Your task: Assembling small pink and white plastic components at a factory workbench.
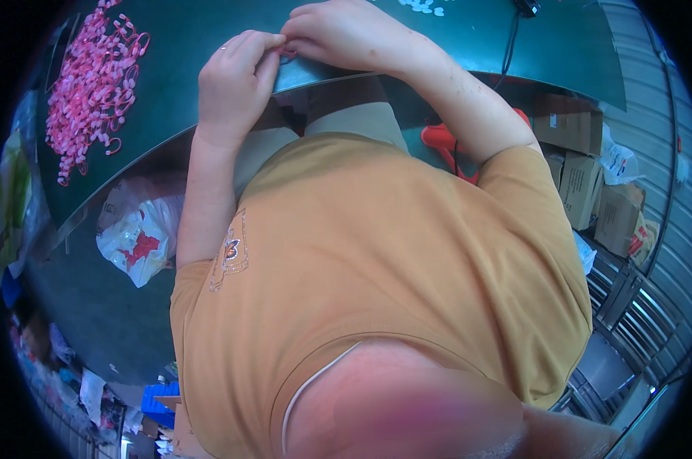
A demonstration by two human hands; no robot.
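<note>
My left hand (237,80) and my right hand (332,32) meet over the near edge of the dark green table (179,57). Their fingertips are pinched together around a small reddish-pink loop (287,54), mostly hidden by the fingers. It resembles the loops in the large heap (94,99) to the left of my left hand. That heap is a tangle of pink bands with pale pink and white pieces on them. At the far side, beyond my right hand, several small white pieces (421,7) lie on the table.
A black cable (508,50) runs over the table's edge at the right. Below it are a red-orange object (441,139) and several cardboard boxes (579,183). A white plastic bag (136,237) sits below the table at the left. A metal-framed chair (629,298) stands at the lower right.
</note>
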